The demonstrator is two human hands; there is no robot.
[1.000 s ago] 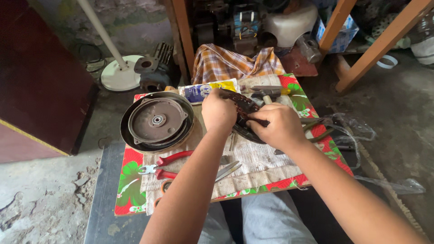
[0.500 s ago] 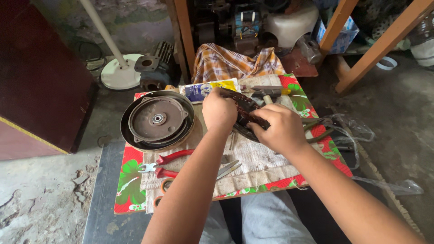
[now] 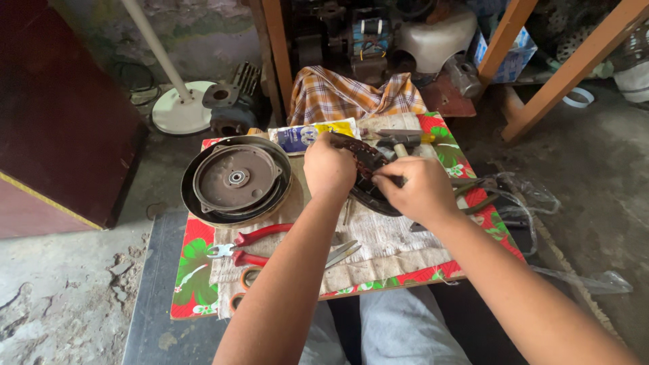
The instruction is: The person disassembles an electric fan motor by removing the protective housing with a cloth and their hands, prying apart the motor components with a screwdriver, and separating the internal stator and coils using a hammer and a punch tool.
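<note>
My left hand (image 3: 329, 167) and my right hand (image 3: 414, 190) both grip a dark round wound coil ring (image 3: 368, 169), held tilted above a small table covered with a red flowered cloth (image 3: 193, 270). The left hand clasps the ring's upper left edge. My right hand's fingers pinch its right side. Most of the ring is hidden behind the hands.
A round grey metal motor cover (image 3: 236, 179) lies at the table's left. Red-handled pliers (image 3: 247, 245) and scissors (image 3: 341, 253) rest on a pale cloth. A hammer (image 3: 399, 140), a glue packet (image 3: 311, 134) and a plaid cloth (image 3: 351, 94) sit at the back. A white fan base (image 3: 181, 115) stands on the floor.
My right hand has shifted a little up and left along the coil ring. The left hand keeps its grip in nearly the same place.
</note>
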